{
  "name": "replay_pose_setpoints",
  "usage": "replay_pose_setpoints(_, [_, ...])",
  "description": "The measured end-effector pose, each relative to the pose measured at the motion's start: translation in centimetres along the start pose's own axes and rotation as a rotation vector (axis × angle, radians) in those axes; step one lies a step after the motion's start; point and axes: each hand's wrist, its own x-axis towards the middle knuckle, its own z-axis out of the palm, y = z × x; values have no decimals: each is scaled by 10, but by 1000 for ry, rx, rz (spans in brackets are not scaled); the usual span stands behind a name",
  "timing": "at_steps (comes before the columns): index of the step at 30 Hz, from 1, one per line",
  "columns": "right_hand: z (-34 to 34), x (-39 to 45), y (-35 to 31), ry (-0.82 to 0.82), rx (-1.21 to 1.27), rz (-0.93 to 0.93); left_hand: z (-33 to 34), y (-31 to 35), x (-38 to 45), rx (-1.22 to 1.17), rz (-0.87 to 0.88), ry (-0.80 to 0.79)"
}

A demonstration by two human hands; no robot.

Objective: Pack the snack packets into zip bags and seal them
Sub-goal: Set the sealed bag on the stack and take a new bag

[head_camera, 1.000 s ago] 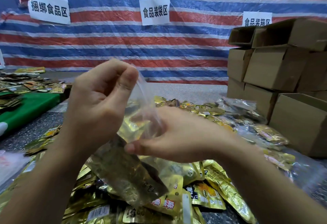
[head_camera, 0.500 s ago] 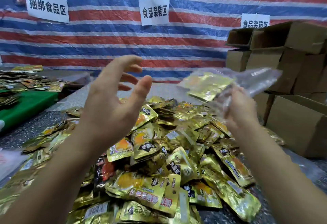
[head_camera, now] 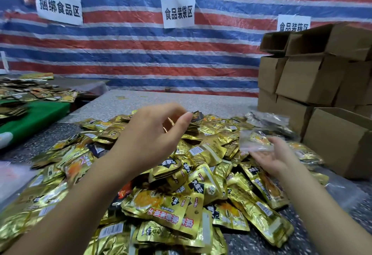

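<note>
Compared with half a second earlier, the right hand (head_camera: 270,157) is lowered from beside the boxes to just above the right edge of the pile, and the filled zip bag (head_camera: 255,141) once gripped in it is now seen blurred, just above its outstretched fingers; whether bag and fingers touch cannot be told. The left hand (head_camera: 150,138), earlier spread wide and raised, is now lowered over the middle of the pile.

Nearest the viewer, in the lower half of the frame, a heap of gold snack packets (head_camera: 181,204) is spread over a speckled grey table (head_camera: 177,98). Both bare forearms are seen reaching in from the bottom corners.

The left hand's fingers are loosely curled with thumb and forefinger apart, and nothing is held; a dark packet (head_camera: 196,116) is seen just beyond the fingertips, apart from them. The right hand's fingers are straight and slightly spread, palm turned up.

At the left, a green cloth (head_camera: 34,114) is laid under more packets. At the right, brown cardboard boxes (head_camera: 308,77) are stacked. Behind everything, a red, white and blue striped tarpaulin (head_camera: 141,49) is hung, with three white paper signs (head_camera: 178,12) fixed to it.
</note>
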Motion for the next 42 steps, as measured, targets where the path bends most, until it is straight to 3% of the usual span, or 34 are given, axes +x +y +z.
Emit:
replay_pose_setpoints(4, [11, -30, 7, -61, -130, 8, 19, -11, -4, 15, -95, -129])
replay_pose_setpoints(8, [19, -59, 24, -98, -527, -146, 32, -28, -23, 137, -165, -229])
replay_pose_setpoints(16, [23, -94, 73, -291, -900, -507, 24, -63, -61, 169, -296, -63])
replay_pose_setpoints(21, [17, -98, 102, -289, -1021, -708, 1, -80, -57, 170, -307, 99])
replay_pose_setpoints(24, [11, -97, 109, -270, -1068, -769, -17, -99, -58, 231, -381, 94])
replay_pose_setpoints(26, [8, -98, 113, -263, -1102, -794, -31, -114, -61, 295, -465, 102])
replay_pose_setpoints(29, [8, -101, 118, -280, -1131, -847, -61, -147, -73, 582, -592, 157])
replay_pose_setpoints(32, [11, -107, 123, -338, -1175, -917, -96, -188, -94, 828, -661, 144])
replay_pose_setpoints(34, [14, -111, 126, -361, -1209, -966, -116, -212, -110, 940, -806, 105])
replay_pose_setpoints(38, [18, -117, 129, -409, -1240, -1018, -134, -244, -138, 942, -1169, -35])
replay_pose_setpoints(42, [15, -118, 129, -407, -1229, -1049, -128, -251, -147, 859, -1222, 19])
